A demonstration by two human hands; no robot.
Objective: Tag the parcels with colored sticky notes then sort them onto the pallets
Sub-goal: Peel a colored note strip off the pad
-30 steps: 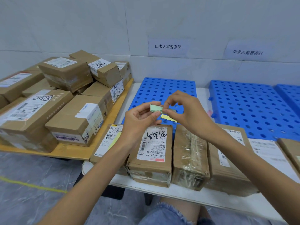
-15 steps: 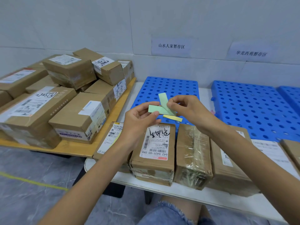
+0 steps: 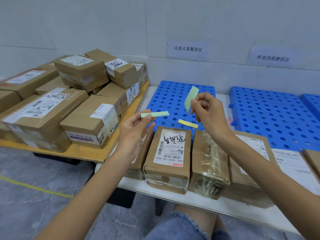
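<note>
I see a white tabletop (image 3: 207, 204) set against a pale, panelled wall (image 3: 103, 23). Above the tabletop, a paper sign (image 3: 187, 49) and a second sign (image 3: 272, 58), both with printed characters, are stuck to that wall. Left of the tabletop, a wooden board (image 3: 83, 151) sits on a dark base (image 3: 57, 158). Below the tabletop lies a grey marbled floor (image 3: 26, 220) crossed by a yellow line (image 3: 34, 187). The light is soft and even.

- Left hand (image 3: 135, 134), raised over the left edge of the labelled parcel (image 3: 170, 153), pinches a green pad (image 3: 155, 114).
- Right hand (image 3: 210, 116), above that parcel's right corner, pinches one green slip (image 3: 191, 97).

3 pallets (image 3: 173, 99), 2 signs (image 3: 187, 49), 2 grn stickies (image 3: 160, 114), 1 ylw sticky (image 3: 187, 123)
</note>
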